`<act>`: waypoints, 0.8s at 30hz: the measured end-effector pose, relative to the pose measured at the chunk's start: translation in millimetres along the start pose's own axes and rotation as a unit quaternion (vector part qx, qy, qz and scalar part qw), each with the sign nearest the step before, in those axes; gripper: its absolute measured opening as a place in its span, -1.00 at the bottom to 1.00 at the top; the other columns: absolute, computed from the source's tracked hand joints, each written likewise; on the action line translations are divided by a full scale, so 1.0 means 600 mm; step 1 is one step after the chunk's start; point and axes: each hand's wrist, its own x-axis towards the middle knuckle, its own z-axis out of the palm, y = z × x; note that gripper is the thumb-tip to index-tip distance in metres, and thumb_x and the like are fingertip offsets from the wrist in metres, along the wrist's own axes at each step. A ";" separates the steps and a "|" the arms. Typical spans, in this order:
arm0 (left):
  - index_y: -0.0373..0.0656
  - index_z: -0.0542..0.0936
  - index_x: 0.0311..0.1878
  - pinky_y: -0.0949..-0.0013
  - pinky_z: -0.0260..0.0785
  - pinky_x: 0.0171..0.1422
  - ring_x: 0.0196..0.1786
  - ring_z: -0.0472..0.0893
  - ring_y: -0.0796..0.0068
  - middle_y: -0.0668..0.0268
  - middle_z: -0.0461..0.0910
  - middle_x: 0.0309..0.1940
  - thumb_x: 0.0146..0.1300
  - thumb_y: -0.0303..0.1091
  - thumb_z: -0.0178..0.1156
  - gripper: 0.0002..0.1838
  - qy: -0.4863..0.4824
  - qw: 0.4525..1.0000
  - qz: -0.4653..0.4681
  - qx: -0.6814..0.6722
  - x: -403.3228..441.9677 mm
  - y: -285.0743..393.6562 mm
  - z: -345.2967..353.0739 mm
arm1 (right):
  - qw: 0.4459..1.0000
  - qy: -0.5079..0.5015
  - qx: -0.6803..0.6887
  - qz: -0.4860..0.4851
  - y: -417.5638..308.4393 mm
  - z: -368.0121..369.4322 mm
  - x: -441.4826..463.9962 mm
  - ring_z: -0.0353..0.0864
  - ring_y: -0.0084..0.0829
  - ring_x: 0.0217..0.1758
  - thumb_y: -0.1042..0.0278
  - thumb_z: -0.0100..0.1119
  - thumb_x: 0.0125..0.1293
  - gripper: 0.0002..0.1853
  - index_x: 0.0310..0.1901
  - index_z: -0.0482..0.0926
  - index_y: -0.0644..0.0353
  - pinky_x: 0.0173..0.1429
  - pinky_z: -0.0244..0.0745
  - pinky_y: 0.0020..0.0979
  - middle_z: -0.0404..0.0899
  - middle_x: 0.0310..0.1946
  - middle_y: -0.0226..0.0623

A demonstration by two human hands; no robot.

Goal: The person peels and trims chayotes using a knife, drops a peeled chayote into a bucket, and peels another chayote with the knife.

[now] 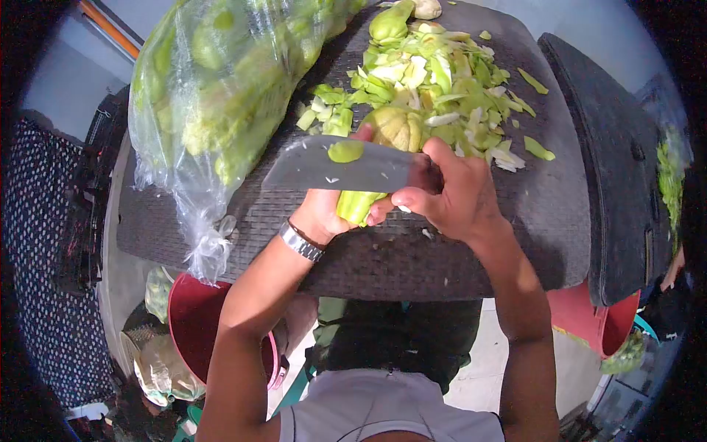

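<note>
Prob. veg-prep area: bagged veg (221,81), peelings (475,85), red tubs (193,320).

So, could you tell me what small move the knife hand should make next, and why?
Probably tip the knife in the right hand over the heap of peelings: a green slice seems stuck to its blade, which sits close by the vegetable in the left hand.

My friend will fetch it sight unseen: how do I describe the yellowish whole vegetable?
On the dark woven tabletop, right of the big clear bag, lies a heap of green peelings. At its near edge, just beyond the knife, is a round vegetable. Its yellower, ribbed skin sets it apart from the greener, pear-shaped one at the far end.
</note>
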 end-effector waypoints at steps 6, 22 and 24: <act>-0.28 0.48 0.30 0.31 0.41 -0.63 -0.60 0.57 0.25 -0.03 0.66 -0.19 0.48 0.32 -0.08 -0.23 -0.003 0.996 0.038 0.076 -0.015 -0.006 0.003 | 0.997 0.033 -0.040 -0.049 0.004 -0.012 0.004 0.73 -0.17 -0.54 -0.56 0.41 0.02 -0.24 -0.40 0.49 0.14 -0.40 0.61 -0.17 0.61 -0.63 -0.33; -0.12 0.21 0.55 0.30 0.41 -0.73 -0.72 0.47 0.21 -0.21 0.50 -0.18 0.30 0.49 0.08 0.01 -0.099 0.985 0.027 0.135 -0.038 -0.001 0.020 | 0.965 -0.004 -0.154 0.213 0.122 -0.095 0.038 0.72 -0.04 -0.38 -0.52 0.25 0.23 -0.24 -0.26 0.69 0.24 -0.22 0.59 -0.08 0.66 -0.50 -0.05; -0.20 0.29 0.47 0.27 0.39 -0.69 -0.69 0.49 0.17 -0.18 0.53 -0.19 0.38 0.37 0.07 -0.12 -0.095 0.984 0.050 0.143 -0.028 0.003 0.022 | 0.980 0.028 -0.142 0.138 0.124 -0.092 0.033 0.72 0.00 -0.36 -0.52 0.20 0.27 -0.24 -0.26 0.70 0.24 -0.19 0.59 -0.06 0.67 -0.48 0.01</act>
